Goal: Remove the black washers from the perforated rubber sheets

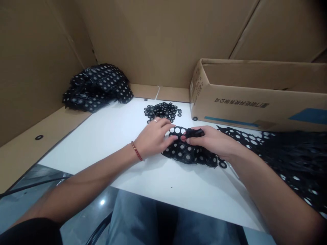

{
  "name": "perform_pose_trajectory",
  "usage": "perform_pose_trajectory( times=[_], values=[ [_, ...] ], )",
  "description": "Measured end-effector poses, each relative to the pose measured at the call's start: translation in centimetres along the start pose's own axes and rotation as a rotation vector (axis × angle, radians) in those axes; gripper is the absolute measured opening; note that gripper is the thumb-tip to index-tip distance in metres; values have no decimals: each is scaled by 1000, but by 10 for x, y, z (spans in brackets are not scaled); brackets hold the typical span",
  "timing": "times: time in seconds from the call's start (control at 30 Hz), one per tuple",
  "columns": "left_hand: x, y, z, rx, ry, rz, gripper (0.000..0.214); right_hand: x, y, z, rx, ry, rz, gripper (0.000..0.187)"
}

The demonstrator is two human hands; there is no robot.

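A black rubber sheet [180,153] patterned with rings lies on the white table surface under both hands. Along its far edge, between the hands, a row of round holes shows white. My left hand [155,136] is closed on the left part of this edge, thumb toward me. With thumb and fingers pinched, my right hand [213,137] grips a bunched, torn strip of the sheet. Just beyond my left hand is a heap of loose black rings [162,110]. One loose ring [222,164] lies beside the sheet, below my right wrist.
A stack of ring-patterned black sheets [98,86] sits at the back left. At the back right stands an open cardboard box [230,102]. Black sheet scraps full of holes [288,156] spread along the right. A stray ring [39,137] lies far left. Cardboard walls enclose the back.
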State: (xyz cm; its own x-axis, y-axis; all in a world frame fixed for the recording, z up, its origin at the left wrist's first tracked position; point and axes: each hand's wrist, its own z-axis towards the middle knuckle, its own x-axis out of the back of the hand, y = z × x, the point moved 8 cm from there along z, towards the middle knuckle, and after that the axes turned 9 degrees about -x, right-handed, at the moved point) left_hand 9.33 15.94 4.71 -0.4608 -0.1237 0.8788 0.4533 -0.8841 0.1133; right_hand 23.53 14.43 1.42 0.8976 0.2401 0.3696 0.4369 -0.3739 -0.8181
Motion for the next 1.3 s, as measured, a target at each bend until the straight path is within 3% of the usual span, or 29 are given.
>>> perform_pose_trajectory(
  times=[0.17,0.37,0.5,0.6,0.67,0.8,0.9,0.97,1.03,1.13,1.3],
  values=[
    [-10,9,-2,-14,3,-219,31,-5,-6,-3,72,-52,53,17],
    [-9,19,-2,-80,-94,-219,33,-6,-14,-7,168,-38,49,18],
    [-9,12,-2,80,-137,-486,34,-5,-19,-10,225,-40,51,16],
    [-16,3,-5,225,-89,-820,30,-6,-20,-11,218,-58,57,15],
    [-19,-6,-6,307,-28,-926,30,-5,-20,-12,205,-60,84,15],
    [-14,-36,-11,432,118,-703,33,2,-13,-6,120,8,151,16],
    [-6,-52,-14,468,99,-369,30,5,-4,0,46,50,148,19],
    [1,-48,-11,381,57,-94,26,6,0,2,15,70,124,23],
    [9,-35,-7,257,62,86,38,5,1,3,8,64,99,28],
    [14,-14,-3,139,102,70,36,2,-3,1,41,16,96,34],
    [-4,-1,-2,71,-14,-273,23,-3,-4,0,39,-63,195,43]
  ],
)
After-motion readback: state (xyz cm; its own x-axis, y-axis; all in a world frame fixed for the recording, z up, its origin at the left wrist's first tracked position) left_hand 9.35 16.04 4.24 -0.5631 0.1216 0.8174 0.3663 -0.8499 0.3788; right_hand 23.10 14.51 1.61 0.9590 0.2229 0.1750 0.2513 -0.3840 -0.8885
